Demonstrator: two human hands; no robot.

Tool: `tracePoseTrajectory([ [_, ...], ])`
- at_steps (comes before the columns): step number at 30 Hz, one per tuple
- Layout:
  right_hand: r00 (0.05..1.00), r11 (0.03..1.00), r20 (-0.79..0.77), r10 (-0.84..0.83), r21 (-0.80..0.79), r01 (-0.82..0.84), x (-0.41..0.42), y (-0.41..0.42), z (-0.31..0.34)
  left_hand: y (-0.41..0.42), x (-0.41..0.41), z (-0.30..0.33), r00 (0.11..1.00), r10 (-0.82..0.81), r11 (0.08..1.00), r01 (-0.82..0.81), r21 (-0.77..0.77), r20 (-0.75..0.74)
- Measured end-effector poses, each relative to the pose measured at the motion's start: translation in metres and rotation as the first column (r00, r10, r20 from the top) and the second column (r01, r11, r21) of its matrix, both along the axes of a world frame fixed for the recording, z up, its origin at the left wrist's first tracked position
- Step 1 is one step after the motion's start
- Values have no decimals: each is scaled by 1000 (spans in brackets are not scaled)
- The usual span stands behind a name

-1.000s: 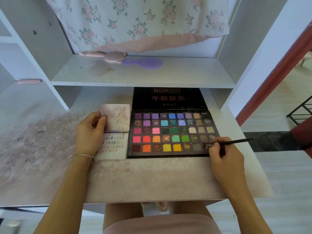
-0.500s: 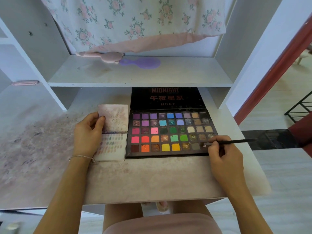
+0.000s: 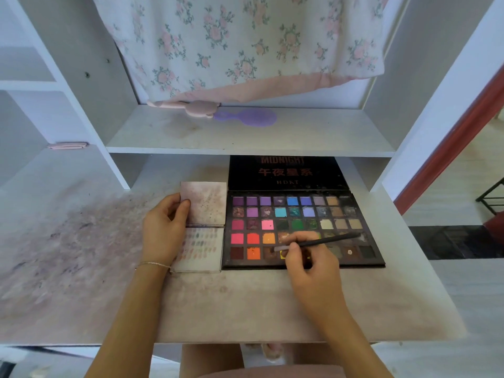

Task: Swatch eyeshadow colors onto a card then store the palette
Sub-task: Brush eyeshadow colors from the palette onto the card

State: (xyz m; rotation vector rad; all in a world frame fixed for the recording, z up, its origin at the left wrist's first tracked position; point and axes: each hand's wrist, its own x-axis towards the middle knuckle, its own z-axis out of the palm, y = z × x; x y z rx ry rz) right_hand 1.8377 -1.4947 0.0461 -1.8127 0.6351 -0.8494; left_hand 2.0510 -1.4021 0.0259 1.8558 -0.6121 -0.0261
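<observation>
Right hand, brush pinched in curled fingers, has shifted from the palette's right edge toward its front-centre pans, probably carrying pigment to the card, which left hand grips at its left edge to steady it.

There is one view only, from a wide-angle camera worn on the person's head. It looks forward and steeply down at the table from close above, so both forearms enter from the bottom edge. The shelf fills the upper part, and straight lines bend near the borders.
</observation>
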Motion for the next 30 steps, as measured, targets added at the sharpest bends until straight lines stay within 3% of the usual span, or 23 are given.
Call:
tracePoseTrajectory([
  [8, 996, 996, 20, 92, 11, -92, 36, 23, 1, 1, 1, 0, 1000, 1, 1000, -1, 12, 4],
  [15, 991, 986, -82, 105, -119, -114, 54, 31, -6, 1, 0, 2, 1000, 0, 1000, 0, 2, 8],
  [30, 957, 952, -228, 181, -202, -229, 56, 32, -10, 2, -1, 3, 1000, 6, 1000, -7, -25, -20],
])
